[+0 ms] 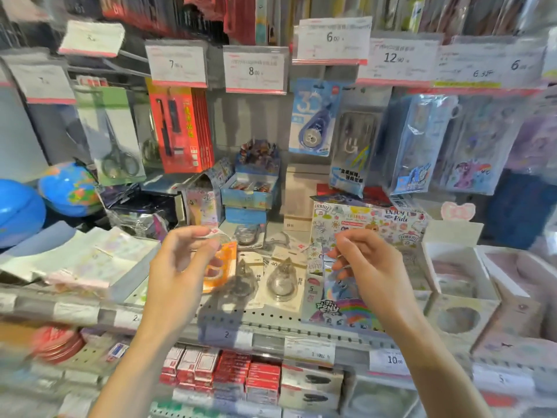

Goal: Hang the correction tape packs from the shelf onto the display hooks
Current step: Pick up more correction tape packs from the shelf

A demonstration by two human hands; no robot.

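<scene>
The left hand (177,260) hides much of the orange pack (218,268); price tags (254,70) blur; forearms leave the bottom edge.

shelf (271,318): grey, perforated | centre: two clear correction tape packs (278,279) lying flat | 3 o'clock: pony-print box (346,309) | 9 o'clock: paper stacks (90,260) | 12 o'clock: blue card boxes (250,191)

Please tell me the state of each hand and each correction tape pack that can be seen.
Left hand: pinching the orange correction tape pack, lifted above the shelf.
Right hand: raised, fingers curled, holding nothing clear.
Two clear correction tape packs: lying flat on the shelf.
Blue correction tape pack: hanging on a hook.
</scene>
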